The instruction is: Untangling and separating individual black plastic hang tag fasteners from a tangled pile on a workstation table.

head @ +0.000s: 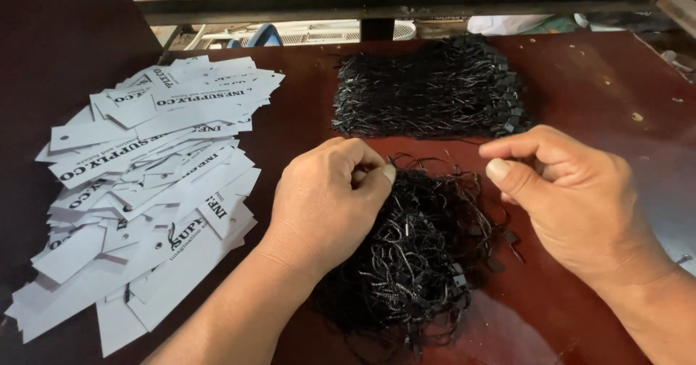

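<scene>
Loose cords: a tangled heap of black hang-tag cords (413,256) lies on the dark red worktop (602,82), directly under and between your two hands.
Left hand: your left hand (326,202) rests on the top left part of this heap; thumb and forefinger are pressed together, and it seems they pinch one thin cord, but the cord itself is too fine to see surely.
Right hand: your right hand (573,198) hovers at the right edge of the heap, the thumb close against the curled fingers. I cannot tell if this grip holds a cord end or nothing.
Step in hand: I judge you are separating one single cord out of the tangle, both hands working at its top.
Next move: it calls for a slow pull, because the loops and the small black locks catch on each other and more cords can come along.
Bundled cords: a neat, flat bundle of the same black cords (428,93) lies behind the heap, apart from it.
Paper tags: a wide spread pile of white paper tags (145,191) lies well to the left, not touched by any hand.
Frame: a dark metal bar (377,4) crosses behind the worktop.
</scene>
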